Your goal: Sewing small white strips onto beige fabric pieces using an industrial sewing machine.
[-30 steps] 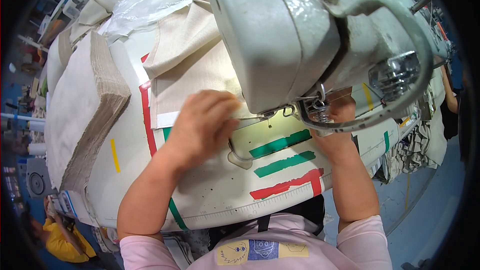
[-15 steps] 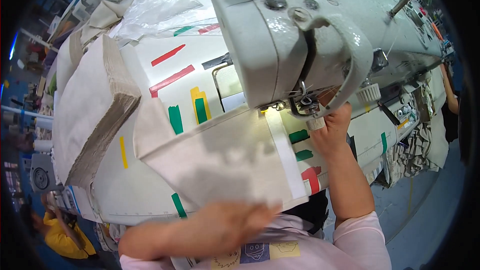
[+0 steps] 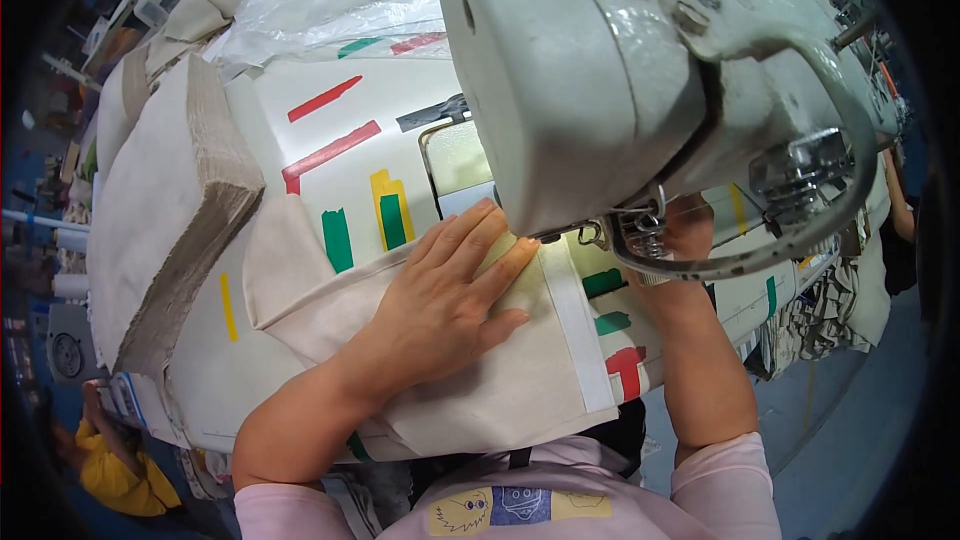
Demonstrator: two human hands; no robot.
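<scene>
Sewing machine head (image 3: 620, 70) blocks table's right half; fabric stack (image 3: 165, 210) walls left edge; open tabletop (image 3: 330, 155) between them, cloth piece (image 3: 470, 380) covering near edge.

Bright, sharp centre; dark, warped fisheye rim.

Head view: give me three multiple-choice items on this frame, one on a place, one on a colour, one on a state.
1. Where does the left hand lie?
A. flat on the cream fabric piece
B. on the fabric stack
C. in the air

2. What colour are the two tape strips just above the fabric piece's upper edge?
A. blue
B. green
C. black

3. How are the left hand's fingers?
A. clenched in a fist
B. pinching a thread
C. stretched out

Key: 1 A, the palm presses the cloth beside the sewing machine; 2 B, both strips are green; 3 C, the fingers lie extended and spread.
</scene>
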